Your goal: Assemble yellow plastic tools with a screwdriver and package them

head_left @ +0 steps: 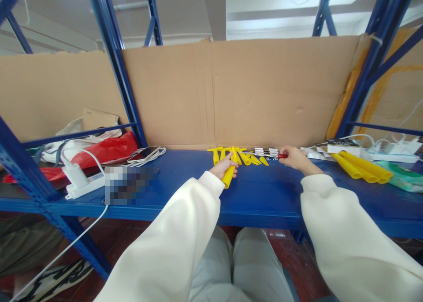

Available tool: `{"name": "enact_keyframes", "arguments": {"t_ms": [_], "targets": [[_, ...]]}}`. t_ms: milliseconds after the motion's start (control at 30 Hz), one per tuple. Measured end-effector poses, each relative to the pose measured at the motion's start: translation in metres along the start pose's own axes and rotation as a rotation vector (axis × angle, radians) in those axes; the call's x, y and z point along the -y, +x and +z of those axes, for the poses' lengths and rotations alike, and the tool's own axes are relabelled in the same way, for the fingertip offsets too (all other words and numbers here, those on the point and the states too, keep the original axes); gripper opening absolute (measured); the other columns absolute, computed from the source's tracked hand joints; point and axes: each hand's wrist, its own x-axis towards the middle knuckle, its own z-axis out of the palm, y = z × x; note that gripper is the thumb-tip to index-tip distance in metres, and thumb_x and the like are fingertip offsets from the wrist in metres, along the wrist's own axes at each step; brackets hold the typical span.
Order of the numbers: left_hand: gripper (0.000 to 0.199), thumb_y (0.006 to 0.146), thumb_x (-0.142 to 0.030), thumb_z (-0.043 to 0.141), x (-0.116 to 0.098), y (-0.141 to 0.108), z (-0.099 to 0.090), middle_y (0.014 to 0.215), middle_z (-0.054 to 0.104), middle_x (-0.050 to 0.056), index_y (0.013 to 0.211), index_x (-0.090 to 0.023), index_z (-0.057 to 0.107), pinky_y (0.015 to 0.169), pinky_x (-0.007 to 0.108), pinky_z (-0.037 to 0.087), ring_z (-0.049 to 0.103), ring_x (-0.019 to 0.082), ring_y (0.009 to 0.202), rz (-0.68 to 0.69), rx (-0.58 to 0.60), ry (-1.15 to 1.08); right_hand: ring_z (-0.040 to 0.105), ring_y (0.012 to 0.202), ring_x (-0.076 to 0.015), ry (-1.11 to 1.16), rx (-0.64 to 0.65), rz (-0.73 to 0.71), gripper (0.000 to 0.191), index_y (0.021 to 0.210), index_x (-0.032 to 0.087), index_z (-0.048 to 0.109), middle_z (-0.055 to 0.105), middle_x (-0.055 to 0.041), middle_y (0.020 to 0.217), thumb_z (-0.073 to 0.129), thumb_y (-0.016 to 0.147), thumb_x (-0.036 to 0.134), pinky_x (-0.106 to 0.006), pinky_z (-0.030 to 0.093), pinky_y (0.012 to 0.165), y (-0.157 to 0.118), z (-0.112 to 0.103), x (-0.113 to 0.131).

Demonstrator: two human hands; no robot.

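Note:
My left hand (225, 167) is wrapped round a yellow tapered plastic tube (228, 178), its wider end pointing toward me. A red-handled screwdriver (283, 156) is pinched in the fingers of my right hand (294, 158); its thin shaft seems to point left, partly lost among other things. Between my hands, near the cardboard, lie several small yellow plastic pieces (245, 159). Beside them is a row of white-and-black pieces (266, 152), too small to make out.
Cardboard (280, 90) walls the back of the blue shelf (185, 178). Several yellow cones (361, 167) and a green packet (401, 176) lie right. At left are a white power strip (86, 185), a red bag (109, 150) and a phone with cable (145, 154). Blue posts (119, 68) stand either side.

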Motion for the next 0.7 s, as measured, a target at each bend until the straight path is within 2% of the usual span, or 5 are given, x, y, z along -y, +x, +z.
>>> {"name": "enact_keyframes", "arguments": {"t_ms": [267, 500, 700], "targets": [[0.091, 0.085, -0.001, 0.052, -0.0015, -0.0024, 0.0025, 0.069, 0.05, -0.006, 0.161, -0.034, 0.014, 0.043, 0.017, 0.035, 0.046, 0.007, 0.043, -0.013, 0.021, 0.021, 0.067, 0.079, -0.0251, -0.001, 0.007, -0.003, 0.011, 0.073, 0.025, 0.059, 0.073, -0.0021, 0.076, 0.065, 0.064, 0.025, -0.034, 0.045, 0.072, -0.0018, -0.0003, 0.0048], [0.095, 0.084, -0.002, 0.056, -0.0011, -0.0016, 0.0014, 0.069, 0.052, -0.006, 0.162, -0.034, 0.011, 0.044, 0.018, 0.037, 0.046, 0.007, 0.044, -0.012, 0.053, 0.009, 0.067, 0.079, -0.0257, -0.008, -0.005, 0.001, 0.009, 0.071, 0.025, 0.06, 0.072, -0.0022, 0.073, 0.066, 0.064, 0.025, -0.034, 0.045, 0.072, -0.001, 0.0011, 0.003], [0.088, 0.087, 0.0, 0.046, -0.0035, -0.0067, 0.0051, 0.069, 0.051, -0.005, 0.161, -0.032, 0.011, 0.044, 0.018, 0.036, 0.046, 0.009, 0.044, -0.015, 0.04, 0.034, 0.067, 0.076, -0.0254, -0.035, 0.017, 0.002, 0.009, 0.071, 0.025, 0.061, 0.07, -0.0012, 0.068, 0.065, 0.063, 0.025, -0.034, 0.044, 0.071, 0.0002, 0.0013, 0.001]]}}
